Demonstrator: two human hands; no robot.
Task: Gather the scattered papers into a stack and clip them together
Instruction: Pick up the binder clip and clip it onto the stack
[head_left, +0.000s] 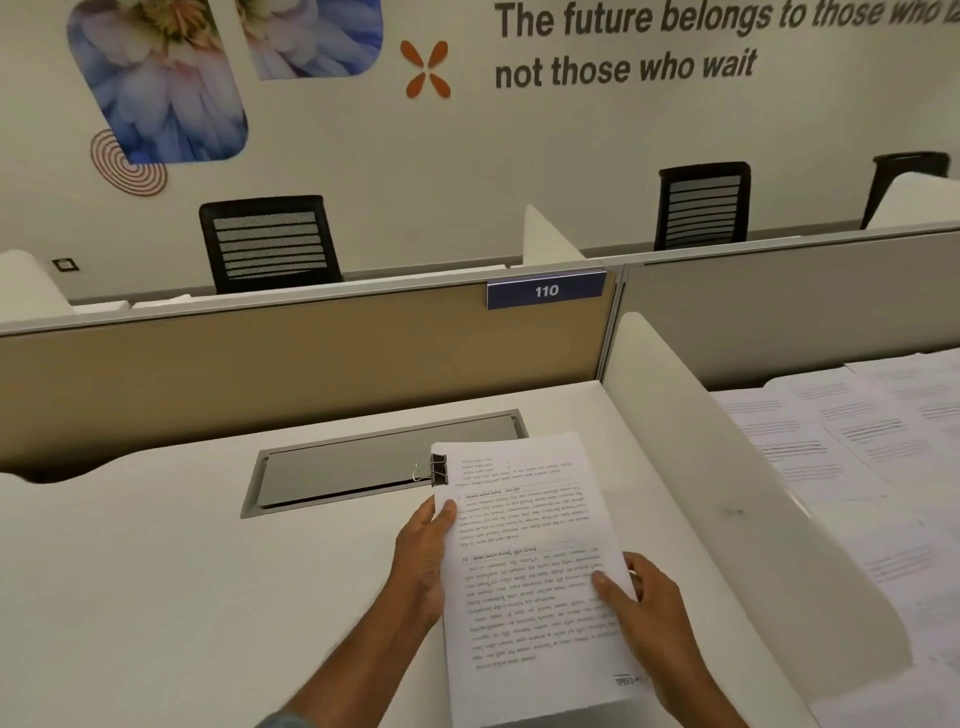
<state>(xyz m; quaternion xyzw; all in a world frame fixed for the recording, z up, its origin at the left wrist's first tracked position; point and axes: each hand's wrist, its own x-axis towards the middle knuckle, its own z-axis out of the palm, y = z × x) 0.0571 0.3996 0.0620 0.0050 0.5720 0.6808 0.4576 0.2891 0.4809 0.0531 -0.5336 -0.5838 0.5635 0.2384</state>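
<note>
Currently, the stack of papers (530, 545) is held over the near right part of the white desk (156, 597), printed side up, edges squared. A black binder clip (439, 469) grips its left edge near the far corner, wire handles pointing left over the grey cable hatch (353, 462).

The left hand (421, 561) holds the stack's left edge, thumb on the top sheet, fingers hidden beneath. The right hand (649, 613) holds the right edge lower down, thumb pressed flat on the page, fingers curled round behind.

A white divider (727, 493) stands right of the stack; beyond it, loose sheets (857, 431) lie spread on the neighbouring desk. A tan partition (260, 364) at the far side carries a blue label (545, 290) reading 110.
</note>
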